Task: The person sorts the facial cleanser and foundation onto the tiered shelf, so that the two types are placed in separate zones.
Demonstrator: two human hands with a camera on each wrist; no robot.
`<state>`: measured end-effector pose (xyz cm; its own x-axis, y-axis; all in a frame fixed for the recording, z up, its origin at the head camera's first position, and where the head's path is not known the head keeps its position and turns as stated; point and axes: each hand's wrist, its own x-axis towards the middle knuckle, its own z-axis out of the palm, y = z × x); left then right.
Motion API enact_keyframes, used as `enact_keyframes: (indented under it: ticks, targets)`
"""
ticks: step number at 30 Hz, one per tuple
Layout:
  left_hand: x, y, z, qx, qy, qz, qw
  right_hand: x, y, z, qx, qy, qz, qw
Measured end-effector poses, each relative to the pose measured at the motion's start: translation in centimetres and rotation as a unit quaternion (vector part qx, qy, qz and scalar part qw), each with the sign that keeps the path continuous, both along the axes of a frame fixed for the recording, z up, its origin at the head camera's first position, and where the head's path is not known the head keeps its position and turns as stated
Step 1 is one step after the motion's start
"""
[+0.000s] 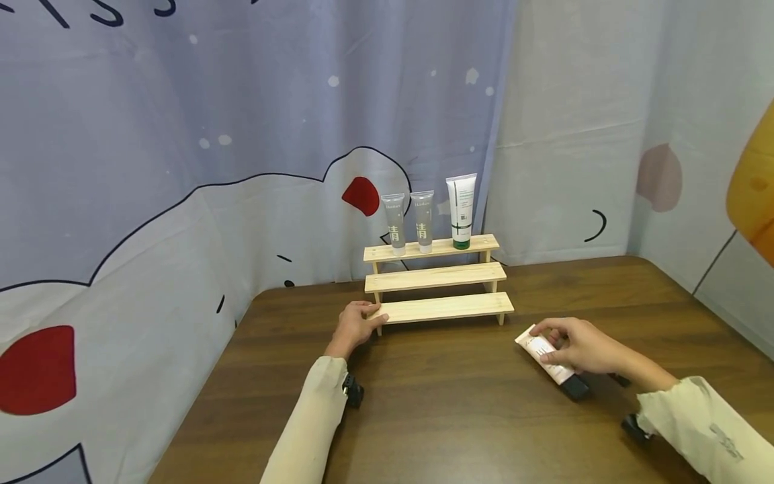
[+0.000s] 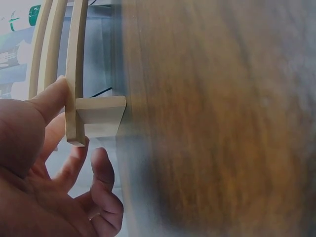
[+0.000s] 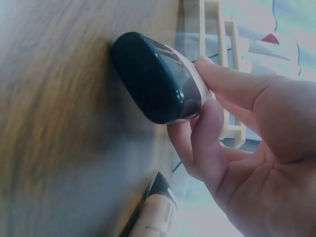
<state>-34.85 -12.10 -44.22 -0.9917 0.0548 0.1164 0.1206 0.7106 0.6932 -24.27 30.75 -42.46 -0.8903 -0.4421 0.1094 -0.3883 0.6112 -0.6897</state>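
My right hand [image 1: 583, 346] grips a pale pink squeeze tube [image 1: 540, 348] between thumb and fingers, just over the table to the right of the rack. Its black cap [image 3: 148, 79] points toward me. A wooden three-step display rack [image 1: 444, 308] stands at the back of the table. At the left end of its lowest step, my left hand [image 1: 355, 326] pinches the board, thumb on top and fingers beneath. Two grey translucent tubes [image 1: 395, 224] and a white tube with a green cap [image 1: 462, 210] stand cap-down on the top step.
Another pinkish tube with a black end [image 3: 157, 215] lies on the table under my right hand; in the head view that hand mostly hides it. Behind the brown wooden table [image 1: 459, 417] hangs a printed curtain [image 1: 272, 228].
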Motion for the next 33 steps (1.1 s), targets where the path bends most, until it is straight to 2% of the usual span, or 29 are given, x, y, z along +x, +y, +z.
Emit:
enact_keyframes:
  ticks: [12,17,21,33]
  targets:
    - [0.3,0.1,0.1,-0.002,0.001,-0.002,1.0000,-0.5,-1.6,0.4,-0.021,0.024,-0.030,0.9990]
    - [0.3,0.1,0.1,-0.002,0.007,-0.003,1.0000,-0.6,-2.3,0.6,-0.034,0.031,-0.027,0.9986]
    - [0.3,0.1,0.1,-0.005,0.009,-0.005,0.9999,-0.9,-3.2,0.7,-0.038,0.041,-0.043,0.9975]
    - [0.3,0.1,0.1,-0.004,-0.003,0.000,1.0000,-1.7,-5.9,1.2,-0.082,0.052,-0.067,0.9930]
